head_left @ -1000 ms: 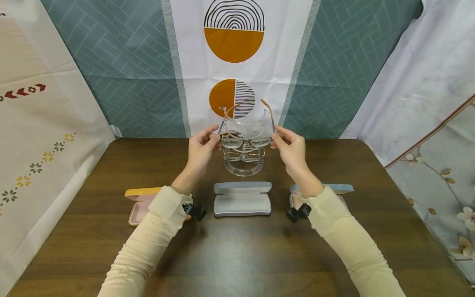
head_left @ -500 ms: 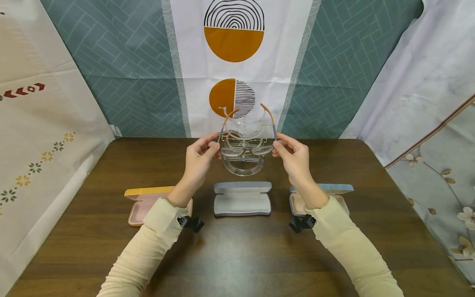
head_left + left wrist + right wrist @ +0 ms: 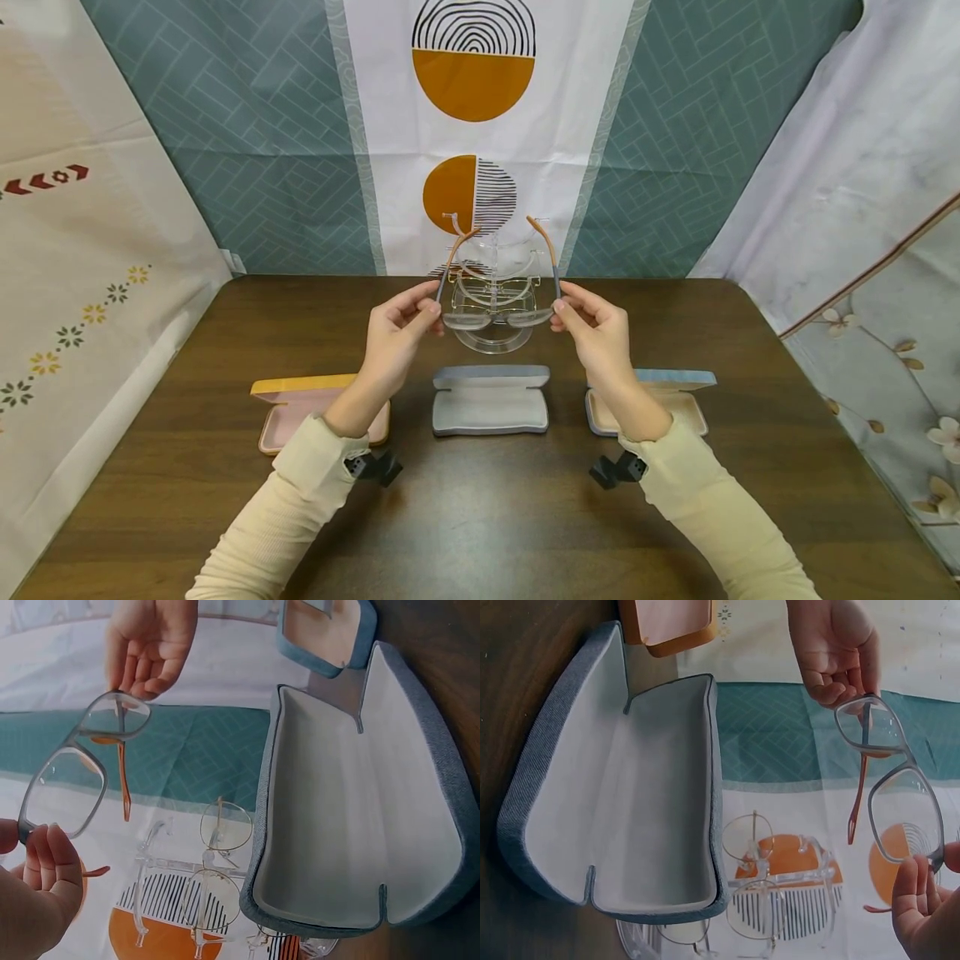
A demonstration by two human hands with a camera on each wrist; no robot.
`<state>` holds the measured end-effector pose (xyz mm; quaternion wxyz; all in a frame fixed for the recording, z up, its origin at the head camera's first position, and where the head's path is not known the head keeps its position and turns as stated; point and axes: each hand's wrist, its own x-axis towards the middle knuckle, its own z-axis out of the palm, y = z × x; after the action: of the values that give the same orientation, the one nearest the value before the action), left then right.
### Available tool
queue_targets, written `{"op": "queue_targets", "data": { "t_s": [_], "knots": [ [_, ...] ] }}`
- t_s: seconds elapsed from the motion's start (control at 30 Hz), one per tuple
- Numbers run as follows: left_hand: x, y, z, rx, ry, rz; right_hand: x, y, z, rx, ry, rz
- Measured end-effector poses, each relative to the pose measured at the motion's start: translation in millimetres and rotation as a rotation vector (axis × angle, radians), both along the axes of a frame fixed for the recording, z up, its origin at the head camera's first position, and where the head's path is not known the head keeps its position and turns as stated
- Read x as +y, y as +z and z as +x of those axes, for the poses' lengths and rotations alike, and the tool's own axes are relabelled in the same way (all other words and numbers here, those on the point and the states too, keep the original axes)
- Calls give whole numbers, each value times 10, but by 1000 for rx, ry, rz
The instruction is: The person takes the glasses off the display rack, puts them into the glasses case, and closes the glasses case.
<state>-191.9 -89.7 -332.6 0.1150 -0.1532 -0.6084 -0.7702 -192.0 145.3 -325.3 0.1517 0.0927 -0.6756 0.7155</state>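
Note:
A pair of eyeglasses (image 3: 528, 318) with a grey frame and orange temple tips is held up in front of the display stand, temples spread and pointing away. My left hand (image 3: 397, 327) pinches it at the left hinge corner between thumb and fingers. At the opposite corner my right hand (image 3: 600, 333) pinches the frame in the same way. Both wrist views show the grey front (image 3: 73, 739) stretched between the two hands. Nearer than the stand, below the eyeglasses, a grey-blue glasses case (image 3: 491, 411) lies with its lid up and pale lining showing.
Behind the eyeglasses stands a clear display stand (image 3: 492, 345), bearing gold wire-rimmed glasses (image 3: 754, 907). A yellow case (image 3: 300, 386) with pink lining lies open at left, partly behind my left forearm. A blue case (image 3: 675, 377) lies open at right, partly behind my right forearm.
Both hands have come down and toward me with the eyeglasses, and have spread slightly apart. The gold glasses on the stand now show more above the held frame. The cases stay put.

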Motion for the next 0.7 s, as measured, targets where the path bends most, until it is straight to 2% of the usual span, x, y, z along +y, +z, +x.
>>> {"op": "queue_targets", "data": {
  "t_s": [0.2, 0.47, 0.7],
  "knots": [
    [-15, -2, 80, 1, 4, -10, -13, 3, 78, 0, 8, -12],
    [-33, -44, 189, 7, 5, -43, 10, -37, 193, -24, 19, 32],
    [-68, -90, 289, -15, -9, -81, 20, -85, 292, -33, 47, 17]
  ]
}}
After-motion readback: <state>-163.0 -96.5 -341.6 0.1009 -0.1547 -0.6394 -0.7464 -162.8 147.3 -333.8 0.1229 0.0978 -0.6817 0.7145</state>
